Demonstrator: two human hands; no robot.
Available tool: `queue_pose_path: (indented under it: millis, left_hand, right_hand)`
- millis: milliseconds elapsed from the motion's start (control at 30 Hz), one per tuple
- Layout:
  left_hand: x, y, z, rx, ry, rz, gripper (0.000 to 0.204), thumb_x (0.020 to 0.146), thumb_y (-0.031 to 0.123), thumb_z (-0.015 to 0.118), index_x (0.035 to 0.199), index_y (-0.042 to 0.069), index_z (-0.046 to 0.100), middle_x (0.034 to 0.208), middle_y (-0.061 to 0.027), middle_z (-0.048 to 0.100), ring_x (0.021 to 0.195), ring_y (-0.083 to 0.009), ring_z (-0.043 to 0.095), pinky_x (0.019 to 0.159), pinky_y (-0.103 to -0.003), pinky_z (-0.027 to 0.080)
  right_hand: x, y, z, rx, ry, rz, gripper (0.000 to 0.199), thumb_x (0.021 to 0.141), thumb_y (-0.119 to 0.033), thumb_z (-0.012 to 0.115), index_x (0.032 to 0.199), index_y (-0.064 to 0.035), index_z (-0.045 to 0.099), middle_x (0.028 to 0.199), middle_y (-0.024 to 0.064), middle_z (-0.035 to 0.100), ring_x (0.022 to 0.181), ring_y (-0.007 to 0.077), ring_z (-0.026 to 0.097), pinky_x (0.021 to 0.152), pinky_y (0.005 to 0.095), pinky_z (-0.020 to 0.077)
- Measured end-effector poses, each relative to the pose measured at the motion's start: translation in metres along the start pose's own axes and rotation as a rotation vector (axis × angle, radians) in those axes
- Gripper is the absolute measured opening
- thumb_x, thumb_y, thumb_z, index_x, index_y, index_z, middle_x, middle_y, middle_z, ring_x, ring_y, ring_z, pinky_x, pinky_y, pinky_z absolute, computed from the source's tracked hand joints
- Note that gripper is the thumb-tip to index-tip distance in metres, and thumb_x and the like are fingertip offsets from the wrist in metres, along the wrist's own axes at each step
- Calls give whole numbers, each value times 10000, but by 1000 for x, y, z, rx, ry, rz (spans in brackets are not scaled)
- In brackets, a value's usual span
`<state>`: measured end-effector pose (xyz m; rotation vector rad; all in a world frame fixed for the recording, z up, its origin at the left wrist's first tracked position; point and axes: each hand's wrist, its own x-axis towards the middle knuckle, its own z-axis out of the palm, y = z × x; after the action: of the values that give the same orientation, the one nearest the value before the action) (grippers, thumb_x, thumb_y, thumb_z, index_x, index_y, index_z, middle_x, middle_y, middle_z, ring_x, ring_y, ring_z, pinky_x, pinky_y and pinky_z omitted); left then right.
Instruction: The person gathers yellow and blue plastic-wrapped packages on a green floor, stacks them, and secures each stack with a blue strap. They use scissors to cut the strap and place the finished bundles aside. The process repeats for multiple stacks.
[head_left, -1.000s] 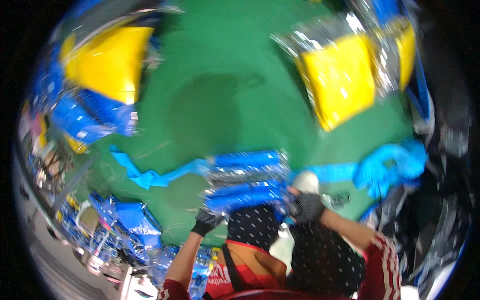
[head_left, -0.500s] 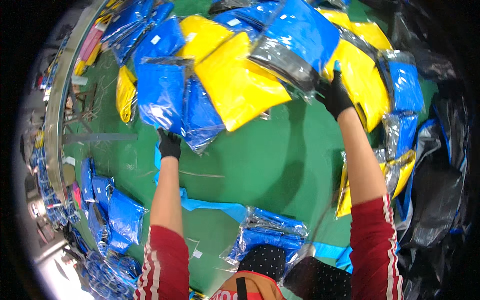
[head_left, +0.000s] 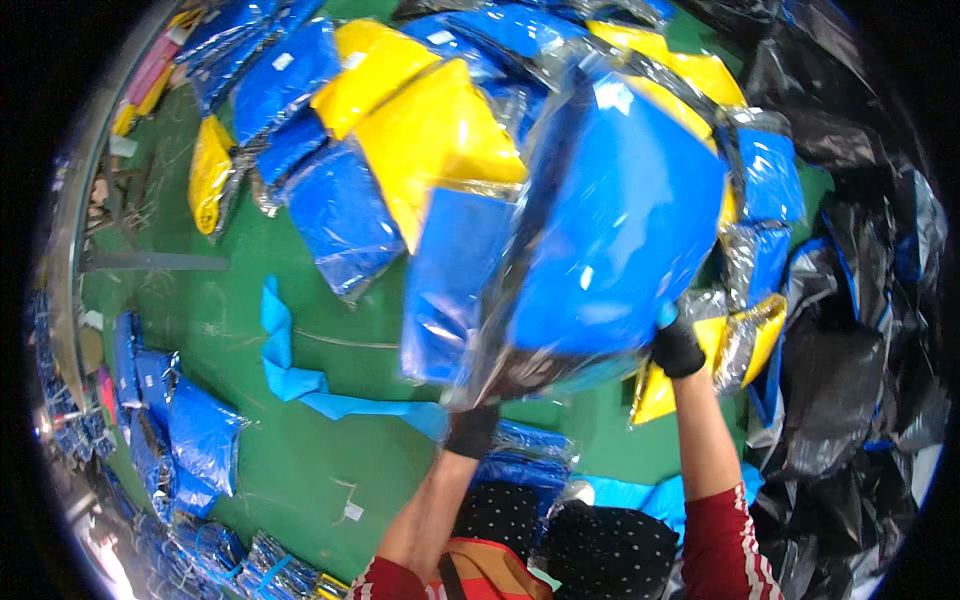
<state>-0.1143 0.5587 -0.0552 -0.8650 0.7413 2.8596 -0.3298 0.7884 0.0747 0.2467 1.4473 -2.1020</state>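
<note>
A large, flat blue package (head_left: 620, 210) in clear plastic, with a black band along one side, is held up in front of me. My right hand (head_left: 678, 348), in a black glove with bare fingertips, grips its lower right edge. Beside it on the left is a smaller blue plastic-wrapped package (head_left: 452, 290), partly covered by the large one. My left hand (head_left: 472, 430), gloved too, closes on the lower edge where the two packages meet; its fingers are mostly hidden. Behind them, a yellow wrapped package (head_left: 430, 140) lies among more blue ones.
Blue and yellow packages curve across the green floor (head_left: 330, 450). A twisted light-blue strip (head_left: 300, 385) lies left of my left hand. More blue packages (head_left: 200, 430) rest at the left, and black plastic-wrapped bundles (head_left: 830, 370) are heaped at the right.
Both hands have drawn back toward me. The large blue package has come off the pile with my right hand. My left hand has moved right, bringing the smaller blue package against it.
</note>
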Motion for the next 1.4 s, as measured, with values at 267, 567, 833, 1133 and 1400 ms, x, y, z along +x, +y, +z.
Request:
queue_pose_path:
  millis: [267, 567, 833, 1133, 1400]
  left_hand:
    - [-44, 11, 68, 1635, -702, 607, 272, 850, 259, 598, 1064, 97, 648, 979, -140, 647, 908, -307, 607, 775, -410, 484]
    - [86, 78, 75, 1792, -176, 292, 732, 843, 458, 589, 1364, 28, 307, 1334, -141, 416, 1177, -258, 454, 984, -395, 380]
    - [105, 59, 104, 919, -116, -365, 766, 826, 503, 588, 1366, 45, 294, 1289, -149, 453, 1131, -282, 497, 924, -434, 455]
    - [43, 103, 132, 1070, 0, -51, 721, 899, 572, 373, 1380, 41, 287, 1343, -142, 409, 1188, -289, 428, 1013, -420, 351]
    - [-213, 223, 95, 1376, 303, -134, 517, 856, 435, 506, 1213, 62, 483, 1217, -176, 509, 1105, -362, 491, 960, -487, 368]
  right_hand:
    - [-52, 113, -43, 102, 79, 140, 761, 759, -203, 725, 1371, -52, 300, 1256, 97, 496, 1100, 223, 512, 928, 341, 436]
    - [-52, 130, -13, -627, 277, -138, 1020, 713, -436, 715, 1404, 36, 132, 1349, 287, 327, 1241, 369, 369, 1028, 391, 316]
    - [-1, 137, -38, -455, 453, 11, 1171, 650, -686, 628, 1360, 123, 166, 1366, 332, 285, 1243, 396, 367, 1031, 408, 314]
    - [-65, 32, -23, -295, -3, -231, 902, 645, -590, 696, 1210, 75, 468, 1105, 276, 568, 1010, 351, 577, 872, 393, 459]
    - [-232, 57, 72, -262, 98, -57, 961, 676, -582, 687, 1302, 44, 314, 1243, 234, 448, 1128, 329, 467, 948, 400, 384]
